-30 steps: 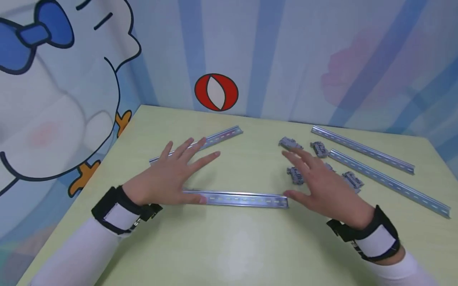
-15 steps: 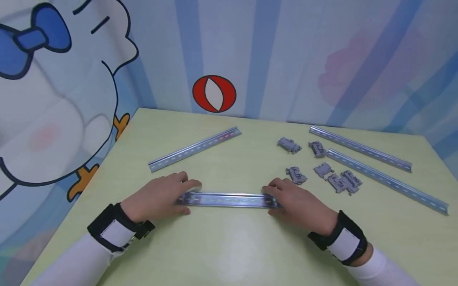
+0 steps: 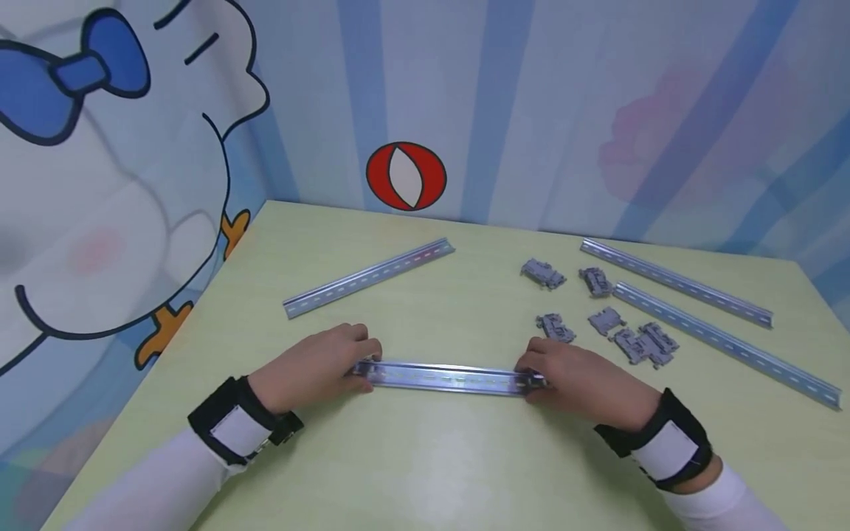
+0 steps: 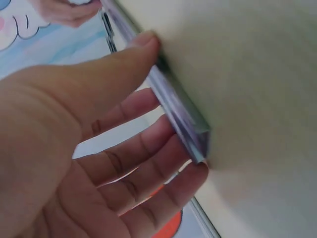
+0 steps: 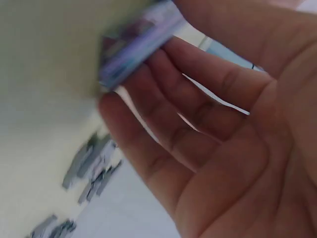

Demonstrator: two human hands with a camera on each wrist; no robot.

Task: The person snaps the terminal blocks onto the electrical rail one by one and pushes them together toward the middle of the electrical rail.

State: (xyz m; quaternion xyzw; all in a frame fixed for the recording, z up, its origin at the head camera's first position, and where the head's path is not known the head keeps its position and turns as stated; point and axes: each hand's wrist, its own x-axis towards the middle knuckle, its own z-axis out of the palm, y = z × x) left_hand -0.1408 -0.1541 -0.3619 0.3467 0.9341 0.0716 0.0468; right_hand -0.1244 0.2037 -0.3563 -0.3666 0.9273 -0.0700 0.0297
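A slotted metal DIN rail [image 3: 448, 377] lies crosswise in front of me, one hand at each end. My left hand [image 3: 312, 369] pinches its left end; in the left wrist view the thumb is on the near edge of the rail [image 4: 178, 106] and the fingers are on the far edge. Its right end is gripped by my right hand [image 3: 584, 380], whose fingers touch the far side of the rail [image 5: 138, 47] in the right wrist view. The rail's ends are partly hidden by the fingers in the head view.
Behind my left hand another slotted rail [image 3: 368, 278] lies slanted. Two more rails, a far one [image 3: 677, 282] and a nearer one [image 3: 727, 344], lie at the right. Several grey terminal blocks [image 3: 542, 273] are scattered beside them on the pale yellow table [image 3: 425, 464]. A printed wall [image 3: 505, 110] stands behind.
Both hands came down from above the rail with spread fingers and took hold of its two ends. The right hand moved inward to reach it. The other rails and the blocks stayed put.
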